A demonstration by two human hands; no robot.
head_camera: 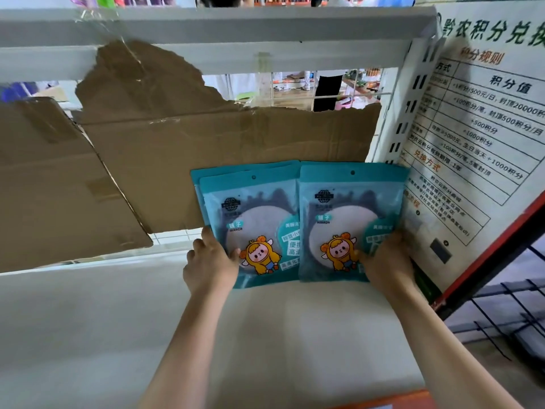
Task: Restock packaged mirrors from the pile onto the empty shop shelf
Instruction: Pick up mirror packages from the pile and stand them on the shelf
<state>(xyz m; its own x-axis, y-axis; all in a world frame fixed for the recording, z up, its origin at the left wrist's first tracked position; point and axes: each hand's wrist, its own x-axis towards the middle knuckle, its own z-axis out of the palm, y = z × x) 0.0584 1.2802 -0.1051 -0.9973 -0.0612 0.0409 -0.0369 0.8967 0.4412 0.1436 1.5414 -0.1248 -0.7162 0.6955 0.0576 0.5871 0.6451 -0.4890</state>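
Mirror packs stood at the right end of the white shelf

Mirror packs stood upright in two groups at the back right of the white shelf, leaning against the torn brown cardboard behind them. The right pack was just beside the shelf's perforated white upright and the printed notice board. The left pack had at least one more pack of the same kind behind it, whose teal top edge showed above and to the left. The right pack overlapped the right edge of the left one.

Each pack was a flat teal pouch with a small round hanging hole at the top, a globe logo, the word MIRROR, and a clear window through which a round pale mirror face showed. A cartoon figure in a yellow hood was printed at the lower part.

The left hand held the lower left edge of the left pack, thumb on the front and fingers curled behind. The right hand lay on the lower right corner of the right pack, fingers pressed on its front; whether they gripped the edge, I could not tell.
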